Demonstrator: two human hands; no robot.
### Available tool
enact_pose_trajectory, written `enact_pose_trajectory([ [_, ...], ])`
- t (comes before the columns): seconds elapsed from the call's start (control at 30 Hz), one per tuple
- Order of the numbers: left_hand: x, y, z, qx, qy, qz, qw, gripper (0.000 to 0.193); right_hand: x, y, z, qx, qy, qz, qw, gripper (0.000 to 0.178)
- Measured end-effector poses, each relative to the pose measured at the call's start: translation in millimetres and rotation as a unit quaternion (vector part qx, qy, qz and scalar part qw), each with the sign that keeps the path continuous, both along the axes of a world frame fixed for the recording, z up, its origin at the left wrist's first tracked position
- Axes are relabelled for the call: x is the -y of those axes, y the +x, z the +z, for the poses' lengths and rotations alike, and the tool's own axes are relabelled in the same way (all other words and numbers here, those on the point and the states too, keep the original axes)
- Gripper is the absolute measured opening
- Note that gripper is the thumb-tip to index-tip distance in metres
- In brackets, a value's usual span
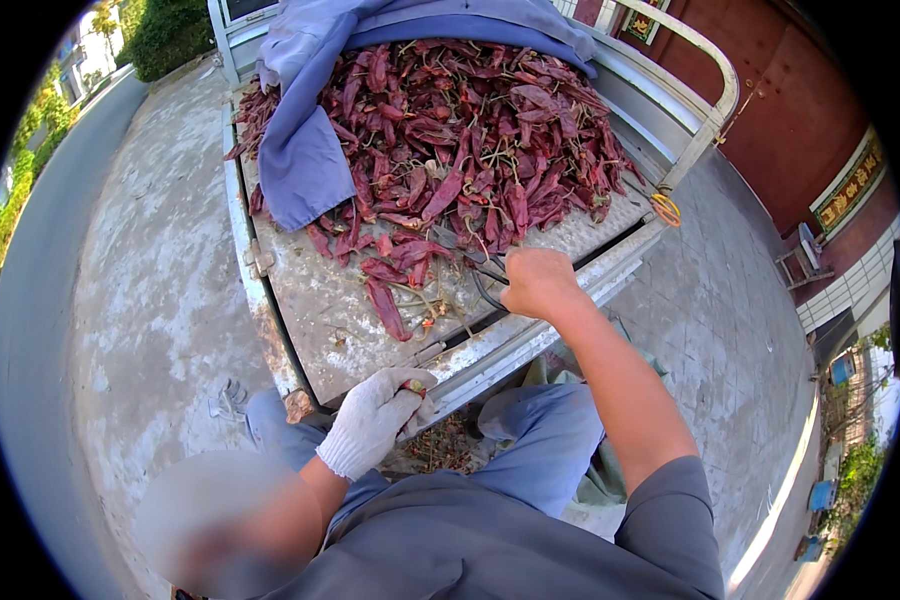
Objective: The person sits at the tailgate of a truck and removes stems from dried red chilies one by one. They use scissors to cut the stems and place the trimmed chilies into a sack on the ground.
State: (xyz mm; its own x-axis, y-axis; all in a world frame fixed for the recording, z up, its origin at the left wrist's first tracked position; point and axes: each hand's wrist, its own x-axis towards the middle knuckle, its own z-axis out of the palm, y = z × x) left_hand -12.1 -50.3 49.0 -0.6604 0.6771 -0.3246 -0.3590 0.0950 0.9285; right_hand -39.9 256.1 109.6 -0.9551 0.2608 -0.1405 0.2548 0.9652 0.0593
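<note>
gold-lettered sign (pixel 850 188) beyond red chillies (pixel 450 190) and scissors (pixel 479 287) in right fingers (pixel 516 297)

I can't see the back of the dried red chillies (pixel 460 170); the blue cloth (pixel 305 170), itself cropped at the top, covers it. The right hand (pixel 540 281) hides part of the scissors (pixel 483 288). The gloved left hand (pixel 375 415) mostly conceals a red-and-green piece (pixel 415 387), too small to identify. A round blur (pixel 210 525) swallows the lower left.
</note>
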Motion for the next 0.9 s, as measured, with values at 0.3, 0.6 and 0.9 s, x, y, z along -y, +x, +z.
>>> enact_pose_trajectory([
  [0.3, -7.2, -0.4, 2.3, -0.024, 0.001, -0.007, 1.0, 0.037, -19.3, 23.8, -25.1, -0.051, -0.45, -0.109, 0.885, 0.04],
  [0.6, -3.5, -8.1, 18.5, -0.083, -0.006, 0.079, 0.993, 0.029, 29.8, 60.3, -19.7, -0.023, -0.572, -0.011, 0.82, 0.041],
  [0.9, 9.7, -11.3, 13.2, -0.063, 0.001, 0.074, 0.995, 0.028, 66.6, 136.3, -35.4, -0.033, -0.431, 0.045, 0.901, 0.069],
])
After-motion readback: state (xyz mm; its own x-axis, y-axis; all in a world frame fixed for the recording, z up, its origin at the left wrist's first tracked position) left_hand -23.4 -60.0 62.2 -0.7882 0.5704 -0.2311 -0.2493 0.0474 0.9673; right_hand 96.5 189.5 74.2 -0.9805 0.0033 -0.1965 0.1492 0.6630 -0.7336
